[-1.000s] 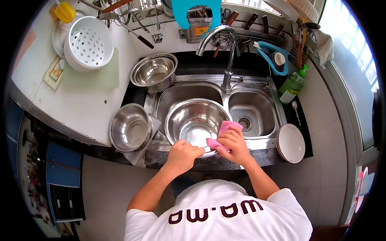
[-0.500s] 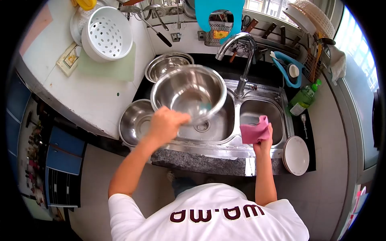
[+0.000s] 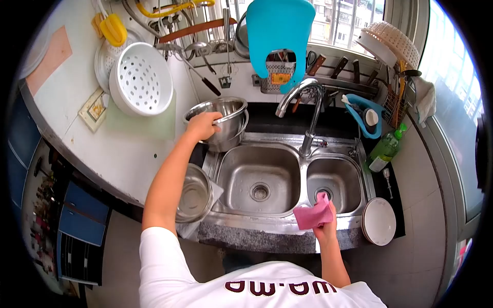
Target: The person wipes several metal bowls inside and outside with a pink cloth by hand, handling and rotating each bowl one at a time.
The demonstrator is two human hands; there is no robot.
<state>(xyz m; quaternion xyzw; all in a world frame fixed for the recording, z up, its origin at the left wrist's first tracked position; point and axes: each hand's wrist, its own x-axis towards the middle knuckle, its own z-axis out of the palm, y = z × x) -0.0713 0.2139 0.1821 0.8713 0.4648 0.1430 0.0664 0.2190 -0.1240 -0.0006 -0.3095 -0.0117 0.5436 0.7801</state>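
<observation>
My left hand (image 3: 204,126) grips the near rim of a shiny steel bowl (image 3: 232,124) at the back left of the counter. That bowl sits in or on another steel bowl, whose rim shows just below it; how deep it is seated I cannot tell. My right hand (image 3: 327,229) holds a folded pink cloth (image 3: 312,215) above the front edge of the small sink basin (image 3: 336,174). Another steel bowl (image 3: 195,194) stands left of the large basin (image 3: 259,169), partly behind my left forearm.
A chrome faucet (image 3: 314,110) rises behind the two basins. On the right are a green soap bottle (image 3: 386,150), stacked white plates (image 3: 380,222) and a blue basket (image 3: 365,110). A white colander (image 3: 141,79) hangs on the left wall, knives (image 3: 339,68) at the back.
My left hand has carried the steel bowl from above the large basin back and left onto the other bowl. The pink cloth, in my right hand, has shifted slightly toward me.
</observation>
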